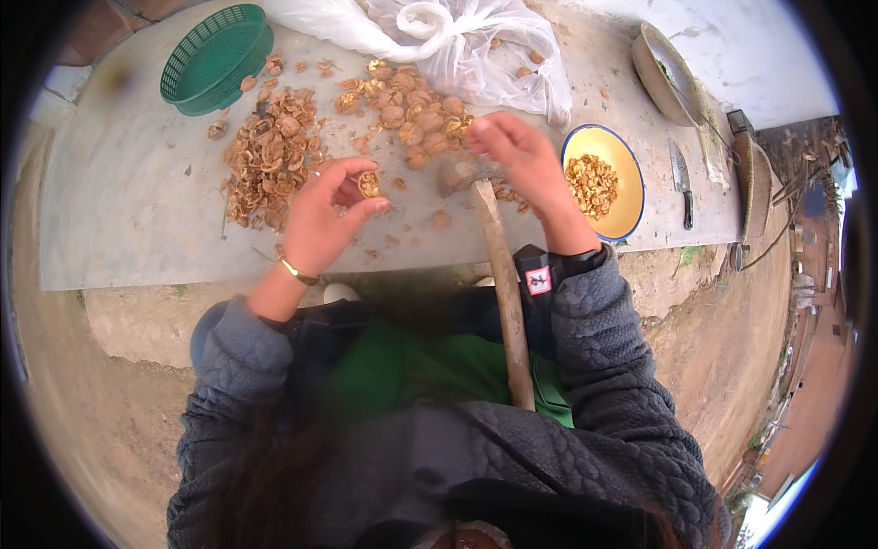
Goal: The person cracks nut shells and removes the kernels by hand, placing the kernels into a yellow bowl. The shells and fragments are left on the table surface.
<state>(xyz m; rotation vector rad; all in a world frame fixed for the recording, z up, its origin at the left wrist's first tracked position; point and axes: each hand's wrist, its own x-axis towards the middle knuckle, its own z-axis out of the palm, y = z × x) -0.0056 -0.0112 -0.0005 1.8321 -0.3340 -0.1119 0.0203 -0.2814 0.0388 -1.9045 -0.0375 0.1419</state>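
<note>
Left hand [329, 206] pinching cracked walnut [369, 185] between thumb and fingertips, gap just nut-wide, open side showing. Right hand [523, 157]: fingers curled in close, kinda blurry, so can't tell if anything's in there. Hammer [501, 279] head just nearside of right fingertips. Shell pile [270, 160] left of left fingers, whole walnuts [422, 114] beyond them, yellow bowl [631, 178] of nut bits [590, 188] right of right fingers.
</note>
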